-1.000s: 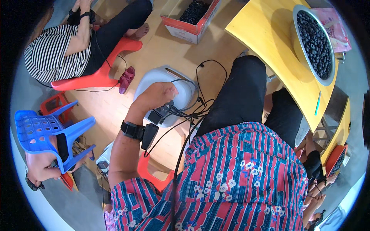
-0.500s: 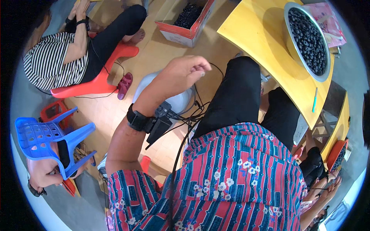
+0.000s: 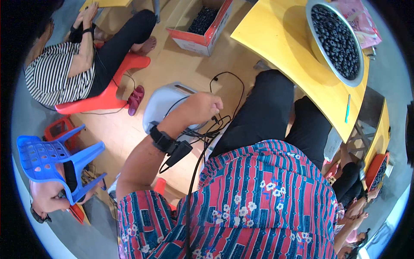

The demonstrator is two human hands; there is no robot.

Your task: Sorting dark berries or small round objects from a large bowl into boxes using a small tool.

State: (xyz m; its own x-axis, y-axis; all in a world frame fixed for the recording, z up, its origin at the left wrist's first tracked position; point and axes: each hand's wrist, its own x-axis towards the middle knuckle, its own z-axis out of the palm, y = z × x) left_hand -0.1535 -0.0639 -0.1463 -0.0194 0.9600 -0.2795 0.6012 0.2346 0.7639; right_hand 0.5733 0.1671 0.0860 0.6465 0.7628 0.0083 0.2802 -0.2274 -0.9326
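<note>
Our right hand hidden, cannot tell its state. Our left hand (image 3: 202, 108) clenched on black cable (image 3: 214, 118) beside our left knee, above grey device (image 3: 166, 103) on floor; grip point partly covered by fingers. Cable runs down over shirt, lower end cut off. Half second before, left hand higher and further forward; now lower, nearer to body. Metal bowl (image 3: 319, 54) of dark round pieces on yellow surface (image 3: 276, 43).

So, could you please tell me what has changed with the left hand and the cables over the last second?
The left hand rose from the grey stool, where it lay on the black cables, swung up high, and has come back down, now closed in a fist with a cable plug in its grip. The stool, yellow table and metal bowl stayed put.
</note>
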